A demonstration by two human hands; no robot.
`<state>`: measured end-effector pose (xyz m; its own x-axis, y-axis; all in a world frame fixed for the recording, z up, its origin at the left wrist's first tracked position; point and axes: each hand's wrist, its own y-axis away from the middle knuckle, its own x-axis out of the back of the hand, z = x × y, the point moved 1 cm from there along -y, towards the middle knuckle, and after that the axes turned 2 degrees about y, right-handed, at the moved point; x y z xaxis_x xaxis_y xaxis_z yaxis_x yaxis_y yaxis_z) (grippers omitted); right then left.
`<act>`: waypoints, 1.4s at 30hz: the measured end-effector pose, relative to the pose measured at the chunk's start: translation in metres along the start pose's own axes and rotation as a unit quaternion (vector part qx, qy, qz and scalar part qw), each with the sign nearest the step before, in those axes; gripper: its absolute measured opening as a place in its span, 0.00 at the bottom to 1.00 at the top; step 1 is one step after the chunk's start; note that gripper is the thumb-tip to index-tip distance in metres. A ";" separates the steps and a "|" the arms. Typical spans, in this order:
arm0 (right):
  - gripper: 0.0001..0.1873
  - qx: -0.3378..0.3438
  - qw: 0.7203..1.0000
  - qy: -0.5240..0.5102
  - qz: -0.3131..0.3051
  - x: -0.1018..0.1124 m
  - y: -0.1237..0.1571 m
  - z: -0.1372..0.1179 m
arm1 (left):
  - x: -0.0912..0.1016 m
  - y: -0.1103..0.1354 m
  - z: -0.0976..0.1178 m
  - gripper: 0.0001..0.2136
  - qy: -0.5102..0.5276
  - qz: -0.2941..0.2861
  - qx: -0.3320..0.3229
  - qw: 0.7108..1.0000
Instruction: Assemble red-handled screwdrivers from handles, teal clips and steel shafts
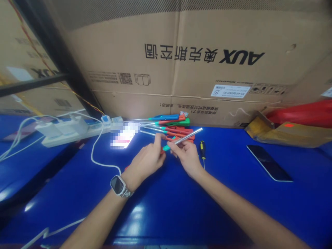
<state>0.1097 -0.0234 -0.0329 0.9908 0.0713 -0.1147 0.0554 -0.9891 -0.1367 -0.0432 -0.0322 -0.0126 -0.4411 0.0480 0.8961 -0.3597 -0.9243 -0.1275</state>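
Note:
Both my hands meet over the blue table [168, 207]. My left hand [146, 159], with a watch [118, 186] on its wrist, is closed around the coloured handle end of a long-nosed lighter. My right hand [186, 155] pinches the same lighter's thin metal tube [187, 136], which points up and to the right. Just behind my hands lies a pile of several lighters [173, 126] with red, green and blue handles and metal tubes.
A small screwdriver [202, 150] lies right of my right hand. A dark phone [268, 162] lies further right, a lit phone [123, 136] on a white cable to the left. A power strip [67, 130] sits at back left. Large cardboard boxes [181, 65] wall the back.

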 end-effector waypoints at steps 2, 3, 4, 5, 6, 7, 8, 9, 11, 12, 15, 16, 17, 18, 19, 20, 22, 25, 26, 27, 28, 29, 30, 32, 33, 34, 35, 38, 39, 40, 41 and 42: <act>0.18 0.000 1.000 -0.008 -0.013 -0.002 0.000 -0.001 | 0.000 0.001 0.000 0.21 0.017 0.000 0.002 1.000; 0.18 0.000 1.000 -0.010 -0.021 -0.003 0.000 -0.002 | 0.000 0.001 0.000 0.21 0.023 0.000 0.002 1.000; 0.18 -0.001 0.999 -0.009 -0.031 -0.004 0.000 -0.002 | 0.000 0.001 0.001 0.21 0.027 -0.001 0.001 1.000; 0.17 -0.002 0.999 -0.005 -0.038 -0.005 0.000 -0.003 | 0.000 0.001 0.001 0.21 0.031 -0.001 0.000 1.000; 0.17 -0.001 0.999 0.000 -0.043 -0.005 0.001 -0.003 | 0.000 0.001 0.001 0.21 0.033 -0.002 0.000 0.999; 0.17 0.000 0.999 0.007 -0.049 -0.005 0.001 -0.002 | 0.000 0.001 0.001 0.21 0.035 -0.003 0.000 0.999; 0.17 0.003 0.998 0.011 -0.054 -0.005 0.001 -0.002 | 0.000 0.001 0.001 0.21 0.038 -0.004 -0.001 0.999; 0.18 0.006 0.998 0.011 -0.058 -0.005 0.001 -0.001 | 0.000 0.001 0.001 0.21 0.042 -0.004 -0.004 0.999; 0.18 0.014 0.998 0.003 -0.065 -0.006 0.001 0.000 | 0.000 0.000 0.001 0.21 0.052 -0.001 -0.010 0.999; 0.19 0.015 0.998 -0.002 -0.069 -0.006 0.001 0.000 | 0.000 0.000 0.001 0.21 0.058 0.001 -0.013 0.998; 0.20 0.012 0.997 -0.006 -0.073 -0.008 0.000 0.001 | 0.000 0.000 0.002 0.20 0.066 0.004 -0.014 0.998; 0.20 0.013 0.997 -0.005 -0.074 -0.009 0.000 0.000 | 0.000 0.000 0.002 0.20 0.064 0.004 -0.011 0.998; 0.20 0.016 0.997 -0.003 -0.077 -0.010 0.000 -0.001 | 0.000 0.000 0.003 0.19 0.062 0.007 -0.010 0.998; 0.20 0.023 0.996 -0.003 -0.082 -0.010 0.001 -0.003 | 0.001 0.000 0.003 0.18 0.062 0.013 -0.010 0.998; 0.20 0.031 0.996 -0.003 -0.088 -0.010 0.001 -0.004 | 0.003 -0.001 0.003 0.18 0.065 0.022 -0.013 0.998; 0.20 0.041 0.995 -0.005 -0.091 -0.010 0.002 -0.006 | 0.005 -0.001 0.003 0.17 0.069 0.031 -0.018 0.997; 0.20 0.061 0.995 -0.010 -0.081 -0.005 0.004 -0.009 | 0.010 -0.001 0.000 0.16 0.086 0.051 -0.031 0.994; 0.17 0.076 0.996 0.015 -0.048 0.007 0.006 -0.006 | 0.020 -0.001 -0.012 0.10 0.120 0.074 -0.036 0.989; 0.15 0.074 0.995 0.040 -0.045 0.011 0.007 -0.003 | 0.024 -0.001 -0.017 0.13 0.134 0.082 -0.035 0.987; 0.14 0.070 0.994 0.071 -0.047 0.013 0.007 0.001 | 0.027 -0.001 -0.022 0.15 0.144 0.082 -0.035 0.986; 0.13 0.066 0.991 0.103 -0.054 0.014 0.008 0.005 | 0.029 -0.001 -0.027 0.16 0.150 0.079 -0.037 0.985; 0.11 0.064 0.987 0.136 -0.066 0.014 0.008 0.009 | 0.032 -0.001 -0.031 0.17 0.152 0.078 -0.037 0.985; 0.10 0.067 0.980 0.169 -0.079 0.013 0.009 0.013 | 0.034 -0.001 -0.035 0.18 0.152 0.076 -0.035 0.985; 0.06 0.089 0.963 0.230 -0.111 0.007 0.010 0.018 | 0.036 -0.001 -0.040 0.18 0.151 0.077 -0.025 0.985; 0.05 0.105 0.953 0.258 -0.124 0.004 0.011 0.019 | 0.037 -0.001 -0.041 0.17 0.155 0.079 -0.021 0.984; 0.03 0.120 0.943 0.280 -0.134 0.001 0.011 0.020 | 0.037 0.000 -0.042 0.16 0.163 0.083 -0.020 0.983; 0.02 0.132 0.935 0.296 -0.141 -0.002 0.011 0.020 | 0.037 0.000 -0.041 0.15 0.175 0.090 -0.022 0.980; 0.03 0.144 0.927 0.315 -0.145 -0.007 0.011 0.018 | 0.037 0.000 -0.037 0.14 0.272 0.121 -0.013 0.954; 0.03 0.142 0.927 0.315 -0.145 -0.007 0.011 0.016 | 0.037 -0.001 -0.035 0.14 0.331 0.130 -0.004 0.935; 0.05 0.138 0.929 0.312 -0.144 -0.007 0.012 0.014 | 0.036 -0.002 -0.032 0.14 0.400 0.138 0.006 0.906; 0.06 0.133 0.932 0.306 -0.144 -0.007 0.012 0.012 | 0.034 -0.003 -0.029 0.14 0.472 0.141 0.010 0.870; 0.08 0.127 0.935 0.297 -0.145 -0.008 0.013 0.009 | 0.032 -0.005 -0.025 0.14 0.531 0.147 0.006 0.835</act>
<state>0.1019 -0.0355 -0.0422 0.8368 0.1723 0.5197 0.3755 -0.8713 -0.3159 -0.0760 -0.0167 0.0058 -0.9910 0.1221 -0.0547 -0.1034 -0.9584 -0.2659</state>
